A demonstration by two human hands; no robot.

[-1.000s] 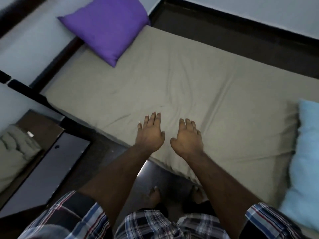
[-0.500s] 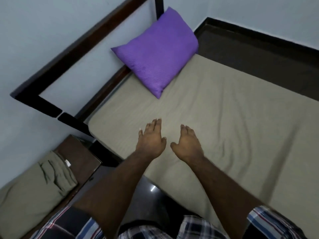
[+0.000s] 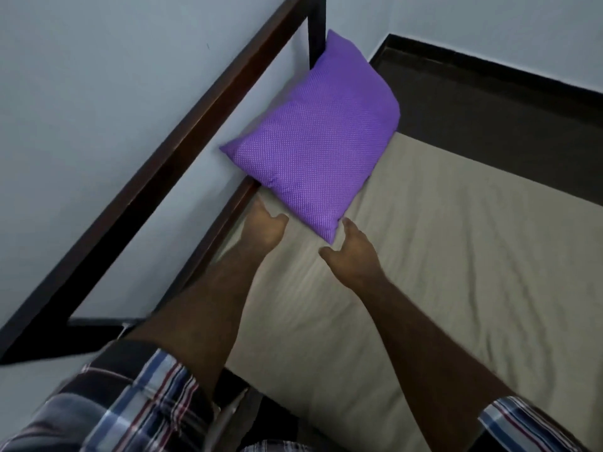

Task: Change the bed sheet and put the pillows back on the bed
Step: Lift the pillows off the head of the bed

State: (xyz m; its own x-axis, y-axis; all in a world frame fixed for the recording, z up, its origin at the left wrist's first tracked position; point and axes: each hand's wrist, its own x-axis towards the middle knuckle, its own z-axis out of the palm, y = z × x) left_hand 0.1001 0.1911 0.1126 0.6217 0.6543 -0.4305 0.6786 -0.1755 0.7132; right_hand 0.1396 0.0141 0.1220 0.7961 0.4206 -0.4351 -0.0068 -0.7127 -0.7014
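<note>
Head view: the purple pillow (image 3: 318, 143) leans against the dark headboard frame (image 3: 182, 138) at the head of the bed, on the beige sheet (image 3: 424, 272). The left hand (image 3: 262, 225) and right hand (image 3: 354, 252) reach under its lower corner, thumbs spread; whether the hidden fingers grip it, I cannot tell.

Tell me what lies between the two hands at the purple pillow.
In the head view, the purple pillow's lowest corner points down between left hand and right hand, above bare beige sheet.
</note>
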